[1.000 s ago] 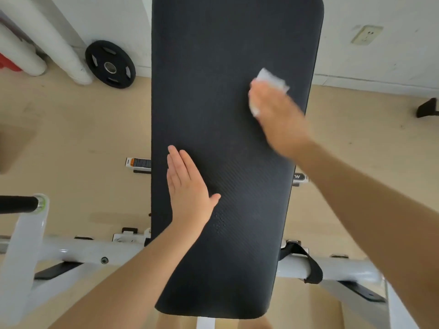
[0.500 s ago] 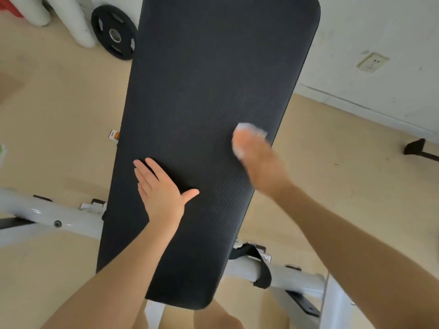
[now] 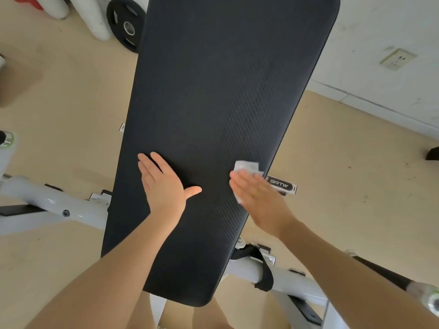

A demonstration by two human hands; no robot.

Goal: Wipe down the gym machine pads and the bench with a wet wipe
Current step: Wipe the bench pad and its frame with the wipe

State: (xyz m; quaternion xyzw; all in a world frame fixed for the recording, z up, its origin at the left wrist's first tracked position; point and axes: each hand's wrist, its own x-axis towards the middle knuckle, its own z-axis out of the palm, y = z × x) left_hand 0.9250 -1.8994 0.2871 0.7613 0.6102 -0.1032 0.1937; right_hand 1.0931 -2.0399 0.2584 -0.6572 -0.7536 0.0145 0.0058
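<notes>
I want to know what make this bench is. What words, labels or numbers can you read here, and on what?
"BRTW": on the black oval badge on the frame, beside the long black padded bench.
Small white tag at the bench's left edge: too small to read.
Black round weight plate: no readable markings.

The worktop [image 3: 213,103] is covered in a matt black padding, finely ribbed in slanting lines that show most clearly toward its right edge. The wet wipe [image 3: 245,167] is seen as a thin, white, crumpled cloth-like sheet. The frame [image 3: 51,205] is made of glossy white-painted metal tube, with a black webbing strap [image 3: 263,269] wrapped round it. A black weight plate [image 3: 124,24] with a bright metal hub is seen. The floor [image 3: 344,186] is a matt, speckled beige.
</notes>
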